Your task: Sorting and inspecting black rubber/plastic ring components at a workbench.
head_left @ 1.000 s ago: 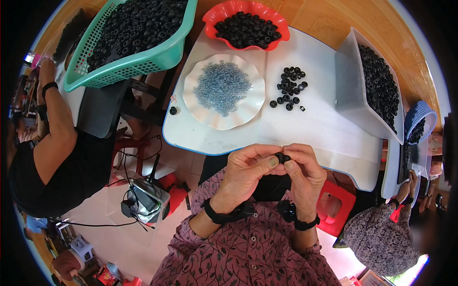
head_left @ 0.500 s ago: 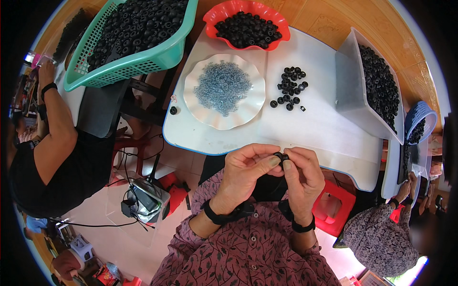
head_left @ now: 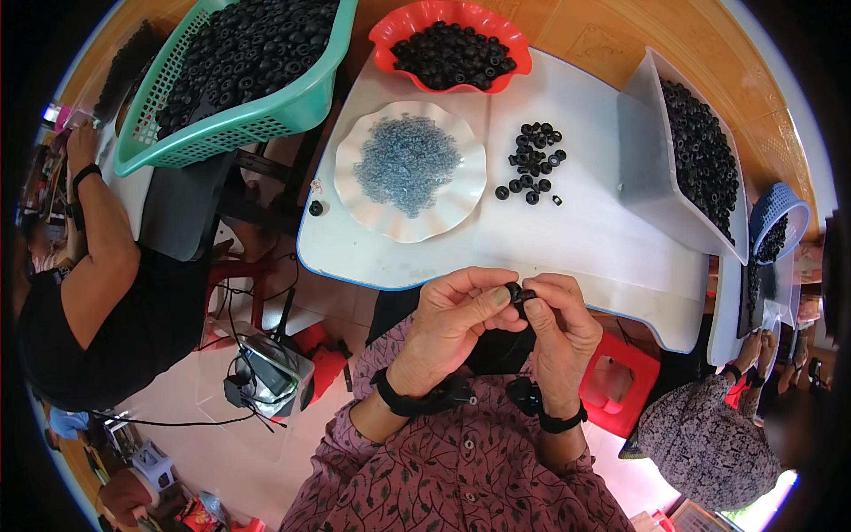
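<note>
1. Both my hands are up in front of my chest, just near of the white bench point(head_left: 585, 239). My left hand point(head_left: 452, 319) and right hand point(head_left: 554, 324) meet at the fingertips, pinched shut together on a small black ring part point(head_left: 519, 292).
2. I cannot tell whether that is one piece or two pressed together; my fingers cover most of it.
3. Progress, my read: a small loose pile of black rings point(head_left: 532, 164) sits on the bench, far of my hands and right of centre. A few lie scattered at its edge. Looks like only a small batch so far.
4. Lots left, I'd say. The white scalloped plate point(head_left: 355, 199) is still well covered with little grey-blue rings point(head_left: 406, 164). The red bowl point(head_left: 390, 27) at the far edge is full of black parts.
5. The white bin point(head_left: 643, 168) on the right holds a deep layer of black parts. The teal basket point(head_left: 266, 120) far left is heaped too.
6. One stray black ring point(head_left: 316, 208) sits at the bench's left edge, close to falling off.
7. Nothing blocks the way from my hands to plate or pile.
8. Around: a person in black point(head_left: 106, 328) works on the left, another in a patterned top point(head_left: 709, 443) near right. A small blue basket point(head_left: 780, 208) sits far right. A red stool point(head_left: 616, 381) stands under the bench, with cables and a device point(head_left: 266, 372) on the floor to the left.
</note>
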Demonstrator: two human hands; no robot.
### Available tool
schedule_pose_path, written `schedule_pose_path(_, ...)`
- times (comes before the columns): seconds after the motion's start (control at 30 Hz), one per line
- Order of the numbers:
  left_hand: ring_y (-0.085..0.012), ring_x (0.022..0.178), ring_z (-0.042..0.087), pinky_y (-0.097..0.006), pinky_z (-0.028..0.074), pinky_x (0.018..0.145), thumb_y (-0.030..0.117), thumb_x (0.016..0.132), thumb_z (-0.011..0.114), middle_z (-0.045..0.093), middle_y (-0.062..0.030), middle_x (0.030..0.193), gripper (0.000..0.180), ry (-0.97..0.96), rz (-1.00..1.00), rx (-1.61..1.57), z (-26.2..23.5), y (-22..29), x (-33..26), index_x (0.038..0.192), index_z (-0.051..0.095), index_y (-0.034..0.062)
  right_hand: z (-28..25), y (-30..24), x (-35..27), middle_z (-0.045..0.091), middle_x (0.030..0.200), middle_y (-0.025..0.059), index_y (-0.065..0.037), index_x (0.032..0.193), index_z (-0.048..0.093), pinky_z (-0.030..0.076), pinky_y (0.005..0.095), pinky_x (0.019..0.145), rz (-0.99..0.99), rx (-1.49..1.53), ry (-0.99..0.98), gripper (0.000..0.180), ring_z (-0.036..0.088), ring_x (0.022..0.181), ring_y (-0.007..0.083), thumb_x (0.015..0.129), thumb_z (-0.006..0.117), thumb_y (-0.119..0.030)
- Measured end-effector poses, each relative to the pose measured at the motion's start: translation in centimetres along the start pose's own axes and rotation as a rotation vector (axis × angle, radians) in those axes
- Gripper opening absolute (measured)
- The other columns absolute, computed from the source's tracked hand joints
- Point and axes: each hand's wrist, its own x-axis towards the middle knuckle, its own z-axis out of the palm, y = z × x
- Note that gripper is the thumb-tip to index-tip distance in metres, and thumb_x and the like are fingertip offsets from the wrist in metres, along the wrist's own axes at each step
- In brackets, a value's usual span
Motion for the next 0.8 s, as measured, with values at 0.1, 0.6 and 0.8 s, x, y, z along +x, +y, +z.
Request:
schedule_pose_path(0.1, -0.0177, 0.081, 0.068, -0.035, 0.06, 0.078, 0.001, 0.093, 0.055, 0.068, -0.0136, 0.092, 0.023, 0.001, 0.001, 0.003, 0.07, 0.05, 0.0, 0.115, 0.06, -0.0044, 0.03, 0.06, 0.02, 0.06, 0.102, 0.0069, -0.001, 0.101, 0.068, 0.047, 0.0241, 0.08, -0.013, -0.015, -0.003, 0.015, 0.058, 0.092, 0.0128, 0.086, 0.066, 0.0)
schedule_pose_path(0.6, -0.017, 0.085, 0.067, -0.033, 0.06, 0.079, 0.002, 0.093, 0.056, 0.066, -0.0126, 0.101, 0.022, -0.043, 0.008, -0.011, -0.24, -0.04, -0.05, 0.113, 0.061, -0.0046, 0.29, -0.07, 0.01, 0.061, 0.101, 0.0083, -0.002, 0.099, 0.068, 0.048, 0.023, 0.074, -0.09, -0.184, 0.018, 0.016, 0.06, 0.087, 0.0133, 0.084, 0.067, 0.002)
schedule_pose_path(0.8, -0.0189, 0.082, 0.069, -0.034, 0.06, 0.079, 0.001, 0.093, 0.056, 0.068, -0.014, 0.095, 0.022, 0.008, 0.044, 0.082, -0.15, -0.11, -0.06, 0.113, 0.061, -0.0049, 0.32, -0.27, 0.21, 0.062, 0.1, 0.0084, -0.002, 0.099, 0.068, 0.049, 0.0231, 0.07, -0.174, -0.318, 0.011, 0.016, 0.061, 0.084, 0.0143, 0.084, 0.067, 0.001)
